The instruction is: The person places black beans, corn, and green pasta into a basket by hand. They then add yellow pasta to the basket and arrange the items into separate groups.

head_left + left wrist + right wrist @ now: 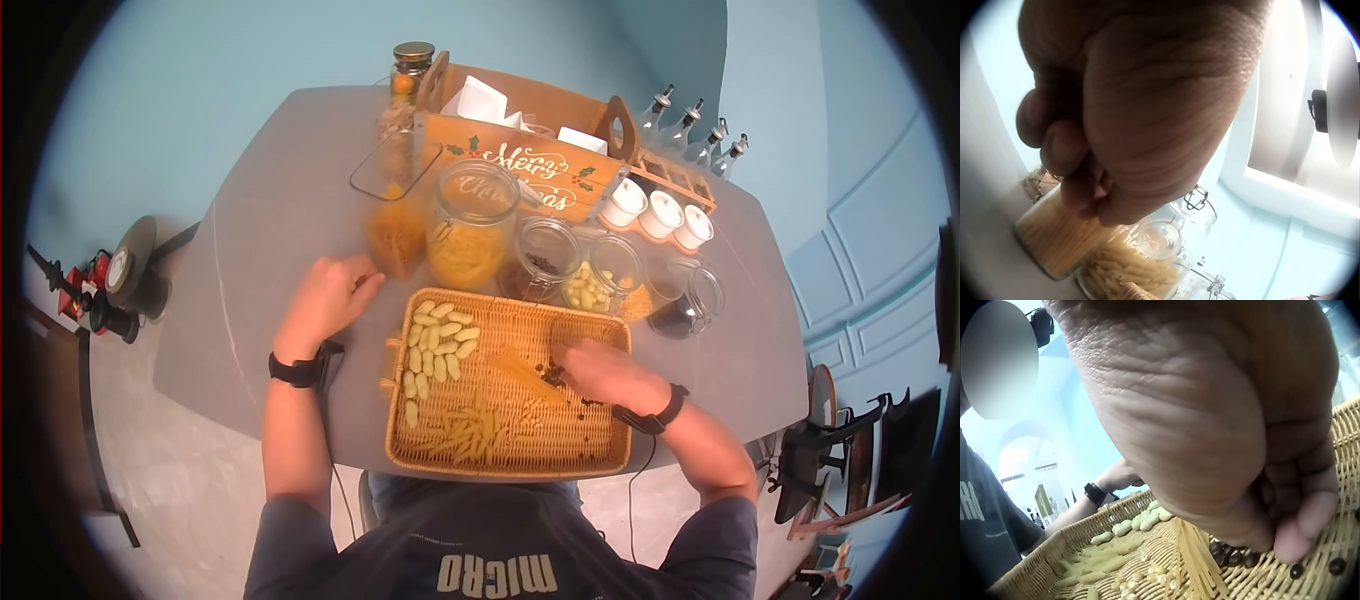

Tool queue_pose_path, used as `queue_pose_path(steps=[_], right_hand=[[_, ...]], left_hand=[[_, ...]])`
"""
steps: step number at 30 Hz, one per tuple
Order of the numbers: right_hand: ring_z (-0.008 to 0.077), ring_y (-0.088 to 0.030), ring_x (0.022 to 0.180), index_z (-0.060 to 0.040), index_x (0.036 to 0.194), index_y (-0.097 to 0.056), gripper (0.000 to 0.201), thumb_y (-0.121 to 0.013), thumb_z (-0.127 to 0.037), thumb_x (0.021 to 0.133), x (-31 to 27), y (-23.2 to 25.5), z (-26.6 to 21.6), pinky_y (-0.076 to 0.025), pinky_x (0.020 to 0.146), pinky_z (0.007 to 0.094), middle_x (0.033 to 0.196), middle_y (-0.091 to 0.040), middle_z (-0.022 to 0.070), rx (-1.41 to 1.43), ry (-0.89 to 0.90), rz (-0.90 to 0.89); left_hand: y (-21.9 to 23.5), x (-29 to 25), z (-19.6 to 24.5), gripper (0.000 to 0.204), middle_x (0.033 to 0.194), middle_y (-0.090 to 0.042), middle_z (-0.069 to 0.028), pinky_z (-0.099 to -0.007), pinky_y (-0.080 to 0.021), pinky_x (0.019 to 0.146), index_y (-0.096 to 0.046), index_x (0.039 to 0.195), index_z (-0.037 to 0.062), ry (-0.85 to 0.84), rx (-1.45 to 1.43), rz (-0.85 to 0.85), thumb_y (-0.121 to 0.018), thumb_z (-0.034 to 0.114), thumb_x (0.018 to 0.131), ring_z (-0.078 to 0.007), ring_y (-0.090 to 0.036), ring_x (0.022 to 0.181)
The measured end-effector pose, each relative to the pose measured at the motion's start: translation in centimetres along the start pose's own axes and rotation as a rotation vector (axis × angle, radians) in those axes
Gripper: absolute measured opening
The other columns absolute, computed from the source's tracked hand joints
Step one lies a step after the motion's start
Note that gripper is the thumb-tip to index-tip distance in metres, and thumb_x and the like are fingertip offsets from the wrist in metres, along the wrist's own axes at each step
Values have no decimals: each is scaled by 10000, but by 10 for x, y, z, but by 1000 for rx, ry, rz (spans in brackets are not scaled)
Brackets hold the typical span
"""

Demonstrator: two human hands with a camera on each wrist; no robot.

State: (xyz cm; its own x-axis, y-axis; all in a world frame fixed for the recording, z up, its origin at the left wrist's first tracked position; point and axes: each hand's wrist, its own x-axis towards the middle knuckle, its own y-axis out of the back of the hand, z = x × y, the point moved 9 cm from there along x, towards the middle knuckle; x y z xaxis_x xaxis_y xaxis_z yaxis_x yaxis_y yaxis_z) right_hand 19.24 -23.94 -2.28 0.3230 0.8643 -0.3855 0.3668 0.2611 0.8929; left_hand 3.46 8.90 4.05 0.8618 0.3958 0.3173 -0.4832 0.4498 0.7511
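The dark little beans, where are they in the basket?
In the head view, the dark beans lie in the right half of the wicker basket, just beside the right hand, next to the spaghetti strands.

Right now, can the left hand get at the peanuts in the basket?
Probably yes. The left hand rests on the table beside the wicker basket, and the peanuts lie uncovered in its near-left corner, with nothing between them.
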Motion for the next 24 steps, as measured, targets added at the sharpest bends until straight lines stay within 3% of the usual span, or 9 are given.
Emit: queue_pose_path(steps=[2, 8, 14, 19, 24], right_hand=[[452, -718, 1135, -15, 1153, -731, 182, -666, -112, 1014, 4, 0, 2, -586, 931, 548, 1108, -763, 234, 6, -7, -33], [448, -736, 1046, -5, 1069, -760, 148, -706, -109, 980, 0, 13, -2, -596, 896, 526, 1041, -773, 224, 41, 2, 39], [442, -725, 892, 12, 999, -761, 121, -712, -28, 896, -11, 96, -15, -594, 799, 484, 961, -756, 223, 73, 106, 325], [454, -740, 887, 26, 1013, -764, 126, -717, -58, 931, 2, 167, -16, -596, 791, 486, 935, -762, 248, 137, 25, 473], [453, -748, 894, 35, 1049, -772, 146, -736, -83, 971, 25, 186, -5, -599, 803, 477, 954, -770, 260, 139, 43, 656]], left_hand=[[1, 0, 1, 191, 846, -725, -237, -521, -523, 671, -748, 939, -9, 8, 30, -16, -781, 175, 977, -474, -672, 772], [0, 0, -4, 174, 841, -727, -232, -523, -525, 671, -752, 944, 4, -5, 28, -11, -777, 172, 981, -468, -675, 764], [-1, 1, -7, 169, 840, -736, -230, -522, -529, 672, -756, 948, 2, 13, 18, -19, -776, 167, 983, -461, -682, 759], [-3, 1, -7, 167, 845, -737, -232, -520, -529, 670, -754, 947, -3, 5, 30, -30, -778, 159, 978, -461, -682, 759], [1, 0, -9, 174, 843, -728, -239, -520, -527, 666, -751, 940, -11, 22, 3, -10, -781, 157, 973, -466, -675, 759]])
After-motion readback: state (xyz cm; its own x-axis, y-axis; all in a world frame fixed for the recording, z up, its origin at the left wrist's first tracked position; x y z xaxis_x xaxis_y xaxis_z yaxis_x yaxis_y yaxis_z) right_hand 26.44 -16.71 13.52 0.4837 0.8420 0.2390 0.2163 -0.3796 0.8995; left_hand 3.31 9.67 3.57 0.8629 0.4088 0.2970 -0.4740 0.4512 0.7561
